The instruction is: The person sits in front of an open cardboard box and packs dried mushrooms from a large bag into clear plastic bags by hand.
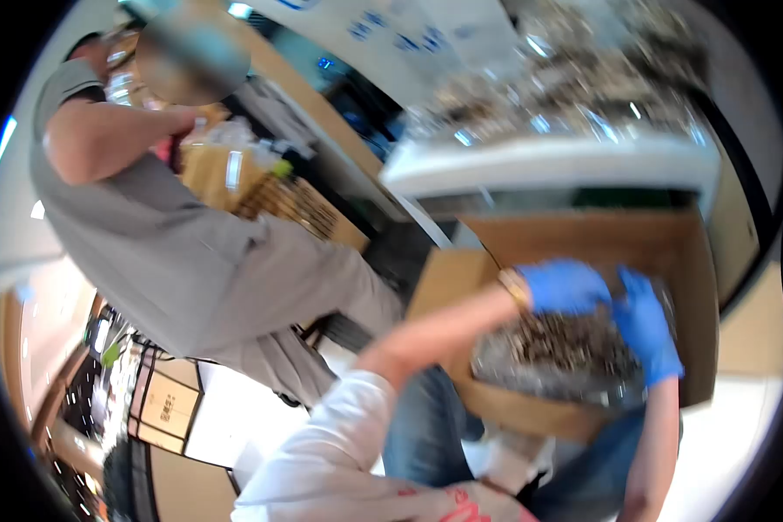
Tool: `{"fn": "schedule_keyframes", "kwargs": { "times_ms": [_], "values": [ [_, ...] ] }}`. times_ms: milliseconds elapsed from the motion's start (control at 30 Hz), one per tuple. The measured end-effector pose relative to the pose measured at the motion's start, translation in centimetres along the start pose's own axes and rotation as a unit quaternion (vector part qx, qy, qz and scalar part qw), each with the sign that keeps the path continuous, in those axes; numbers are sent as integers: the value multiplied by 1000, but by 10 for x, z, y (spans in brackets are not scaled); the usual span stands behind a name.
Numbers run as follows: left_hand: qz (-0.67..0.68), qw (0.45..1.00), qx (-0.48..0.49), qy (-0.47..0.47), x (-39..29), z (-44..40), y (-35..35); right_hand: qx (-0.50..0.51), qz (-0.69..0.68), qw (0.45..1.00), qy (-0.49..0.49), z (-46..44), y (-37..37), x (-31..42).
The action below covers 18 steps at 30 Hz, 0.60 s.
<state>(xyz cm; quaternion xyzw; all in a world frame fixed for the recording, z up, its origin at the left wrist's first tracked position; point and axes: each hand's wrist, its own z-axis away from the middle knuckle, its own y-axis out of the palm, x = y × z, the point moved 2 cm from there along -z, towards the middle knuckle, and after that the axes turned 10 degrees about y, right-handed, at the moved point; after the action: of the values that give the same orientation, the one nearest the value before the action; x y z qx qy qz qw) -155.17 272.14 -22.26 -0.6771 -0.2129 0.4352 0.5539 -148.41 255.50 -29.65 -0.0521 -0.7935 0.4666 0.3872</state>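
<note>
Both my hands wear blue gloves and are over an opened cardboard box (pixel 574 424) in front of my knees. In the box lies a clear plastic bag (pixel 505 370) with many small brown dried pieces (pixel 574 344), too blurred to name. My left hand (pixel 567 287), with a bracelet at the wrist, reaches in from the left above the pieces, its fingers bent. My right hand (pixel 645 326) comes up from the lower right, fingers curled towards the left hand's fingertips. The fingertips almost meet; anything pinched between them is too small and blurred to make out.
Behind the box, a white table (pixel 548 165) bears several clear bags of brown pieces (pixel 574 96). On the left stands a person in grey (pixel 165 261), one arm near a clear bag of yellowish contents (pixel 226 174). A closed carton (pixel 167 404) is at the lower left.
</note>
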Motion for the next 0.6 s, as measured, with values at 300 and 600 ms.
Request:
{"fn": "schedule_keyframes", "kwargs": {
  "times_ms": [300,600],
  "values": [
    [143,940,-290,-110,18,68,-12,33,-129,981,137,16,-18,-1],
    [283,910,-250,-170,76,100,51,-45,-60,996,43,0,-19,-3]
  ]
}}
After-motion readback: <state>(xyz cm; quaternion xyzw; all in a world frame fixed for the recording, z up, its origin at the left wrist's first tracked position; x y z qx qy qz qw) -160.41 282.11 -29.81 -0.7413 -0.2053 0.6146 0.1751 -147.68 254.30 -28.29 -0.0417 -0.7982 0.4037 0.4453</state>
